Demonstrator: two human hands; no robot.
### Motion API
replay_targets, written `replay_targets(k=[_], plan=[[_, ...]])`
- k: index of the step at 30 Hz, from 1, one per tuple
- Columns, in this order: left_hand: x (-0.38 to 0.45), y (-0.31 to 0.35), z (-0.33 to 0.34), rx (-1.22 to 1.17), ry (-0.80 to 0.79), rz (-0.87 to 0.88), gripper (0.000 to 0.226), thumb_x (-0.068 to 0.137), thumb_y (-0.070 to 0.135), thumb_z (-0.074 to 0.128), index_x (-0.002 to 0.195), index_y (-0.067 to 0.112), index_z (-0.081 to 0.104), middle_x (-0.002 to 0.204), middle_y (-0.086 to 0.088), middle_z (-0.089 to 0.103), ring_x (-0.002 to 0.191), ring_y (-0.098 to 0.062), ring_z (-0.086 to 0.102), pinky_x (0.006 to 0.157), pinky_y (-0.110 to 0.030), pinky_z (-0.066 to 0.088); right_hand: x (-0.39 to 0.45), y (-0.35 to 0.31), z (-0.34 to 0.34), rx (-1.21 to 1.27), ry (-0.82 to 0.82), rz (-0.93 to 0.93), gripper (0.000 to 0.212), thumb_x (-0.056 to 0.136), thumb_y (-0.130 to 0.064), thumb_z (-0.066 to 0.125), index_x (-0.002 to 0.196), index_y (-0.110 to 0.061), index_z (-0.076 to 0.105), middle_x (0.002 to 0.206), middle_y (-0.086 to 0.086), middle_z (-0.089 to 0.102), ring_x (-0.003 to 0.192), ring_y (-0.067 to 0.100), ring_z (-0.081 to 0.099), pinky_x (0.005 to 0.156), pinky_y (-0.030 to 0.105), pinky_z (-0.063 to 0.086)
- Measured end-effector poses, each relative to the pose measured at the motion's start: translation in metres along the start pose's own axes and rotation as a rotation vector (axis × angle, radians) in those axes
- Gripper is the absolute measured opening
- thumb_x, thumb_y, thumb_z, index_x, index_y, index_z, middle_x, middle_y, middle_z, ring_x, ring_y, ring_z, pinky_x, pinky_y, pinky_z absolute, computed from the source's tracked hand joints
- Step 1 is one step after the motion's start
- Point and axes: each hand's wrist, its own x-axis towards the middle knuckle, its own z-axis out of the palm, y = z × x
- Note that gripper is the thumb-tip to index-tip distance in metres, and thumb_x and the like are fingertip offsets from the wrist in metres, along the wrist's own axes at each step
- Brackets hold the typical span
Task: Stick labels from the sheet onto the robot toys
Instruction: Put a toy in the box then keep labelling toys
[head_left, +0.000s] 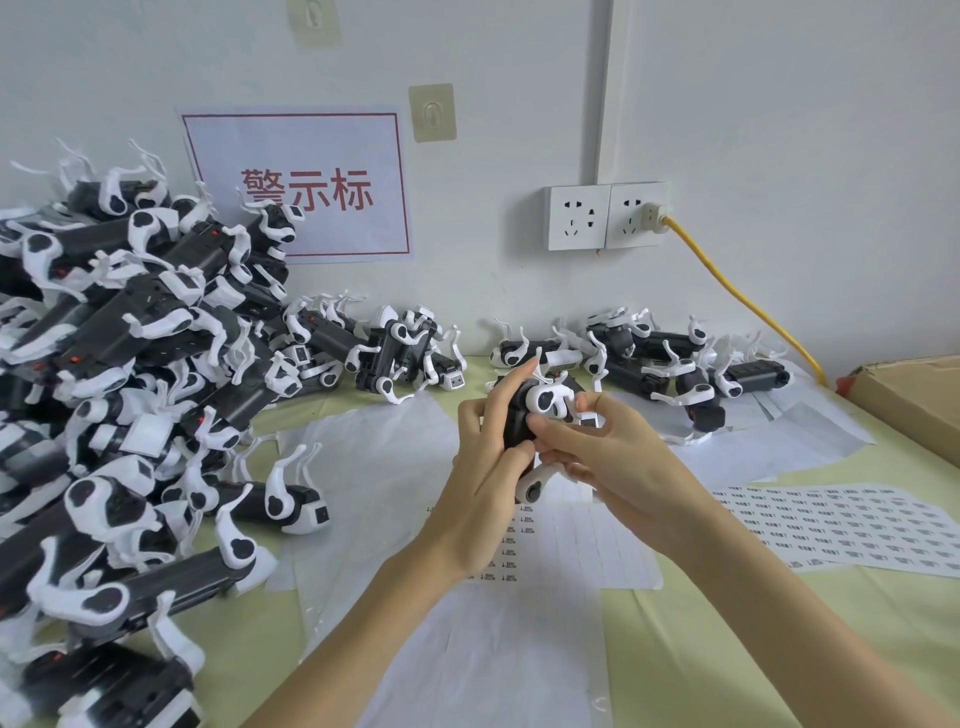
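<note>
One black-and-white robot toy (537, 415) was held above the middle of the table (727, 623), gripped between two hands: the left hand (488, 457) wrapped its fingers around the dark body from the left, while the right hand (597, 457) curled round the toy's right side, its fingertips pressing on the body near a white leg joint. Two label sheets showed: a mostly emptied label sheet (571, 540) directly beneath the hands, with a few printed labels along its left edge, and a fuller sheet of labels (852, 525) lying flat to the right. A big heap of robot toys (119, 389), too many to count, rose on the left; a smaller row of toys (660, 358) lay against the wall. One cardboard box (914, 400) sat at the far right, its contents hidden
</note>
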Motion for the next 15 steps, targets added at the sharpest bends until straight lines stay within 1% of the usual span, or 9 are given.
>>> replay_targets(k=[2,4,5,7,9,11,13,14,15], plan=[[0.001,-0.001,-0.001,-0.001,-0.010,0.003,0.068,0.098,0.021,0.037,0.153,0.061,0.032,0.139,0.004,0.038,0.100,0.026,0.049,0.083,0.002,0.042,-0.001,0.000,0.001,-0.002,-0.008,0.000,0.044,0.089,-0.019,0.082,0.113,-0.013,0.046,0.084,0.009,0.076,0.069,0.018,0.068,0.080,0.040,0.033],[0.002,-0.003,-0.003,-0.009,-0.020,0.009,0.068,0.098,0.022,0.037,0.154,0.061,0.031,0.144,0.008,0.037,0.119,0.024,0.043,0.090,0.001,0.039,0.000,-0.002,-0.001,-0.010,-0.021,0.028,0.042,0.090,-0.020,0.081,0.112,-0.014,0.047,0.084,0.007,0.075,0.074,0.017,0.068,0.082,0.039,0.039],[0.003,-0.004,-0.005,-0.023,-0.021,0.011,0.068,0.097,0.023,0.037,0.154,0.060,0.032,0.147,0.012,0.037,0.128,0.022,0.039,0.097,-0.002,0.038,0.001,-0.004,-0.003,0.006,-0.040,0.055,0.038,0.091,-0.019,0.080,0.111,-0.015,0.047,0.085,0.005,0.075,0.077,0.017,0.069,0.084,0.037,0.043],[0.005,-0.005,-0.007,-0.063,-0.007,0.019,0.068,0.096,0.024,0.038,0.154,0.059,0.034,0.153,0.017,0.037,0.143,0.013,0.032,0.114,-0.018,0.032,0.002,-0.007,-0.009,0.080,-0.098,0.111,0.026,0.098,-0.017,0.073,0.105,-0.017,0.048,0.090,0.004,0.073,0.080,0.017,0.070,0.087,0.034,0.048],[0.008,-0.007,-0.009,-0.114,0.014,0.017,0.067,0.096,0.023,0.039,0.153,0.058,0.038,0.158,0.015,0.038,0.150,0.000,0.031,0.124,-0.037,0.028,0.004,-0.010,-0.013,0.114,-0.130,0.126,0.016,0.101,-0.012,0.065,0.100,-0.019,0.050,0.093,0.006,0.073,0.081,0.018,0.069,0.082,0.031,0.049],[0.010,-0.008,-0.009,-0.181,0.028,-0.007,0.065,0.095,0.022,0.042,0.150,0.058,0.042,0.159,0.005,0.042,0.148,-0.010,0.040,0.121,-0.042,0.039,0.004,-0.012,-0.014,0.128,-0.148,0.112,0.014,0.102,-0.009,0.062,0.101,-0.019,0.052,0.093,0.007,0.072,0.080,0.020,0.069,0.077,0.029,0.051],[0.011,-0.007,-0.010,-0.258,0.035,-0.038,0.062,0.095,0.022,0.047,0.146,0.058,0.046,0.153,-0.003,0.049,0.139,-0.015,0.053,0.106,-0.033,0.053,0.003,-0.013,-0.013,0.140,-0.166,0.088,0.013,0.103,-0.008,0.061,0.103,-0.018,0.052,0.093,0.008,0.072,0.079,0.021,0.068,0.077,0.029,0.051],[0.011,-0.007,-0.011,-0.279,0.037,-0.054,0.061,0.096,0.022,0.049,0.145,0.058,0.048,0.151,-0.004,0.052,0.136,-0.017,0.056,0.103,-0.033,0.054,0.002,-0.013,-0.013,0.132,-0.171,0.071,0.012,0.103,-0.008,0.060,0.103,-0.017,0.052,0.092,0.009,0.071,0.078,0.022,0.067,0.078,0.030,0.050],[0.012,-0.007,-0.011,-0.288,0.039,-0.071,0.059,0.096,0.024,0.052,0.145,0.058,0.048,0.150,-0.004,0.054,0.136,-0.021,0.057,0.107,-0.037,0.051,0.001,-0.014,-0.012,0.114,-0.173,0.051,0.012,0.104,-0.008,0.060,0.102,-0.017,0.052,0.092,0.009,0.071,0.078,0.022,0.067,0.079,0.030,0.050]])
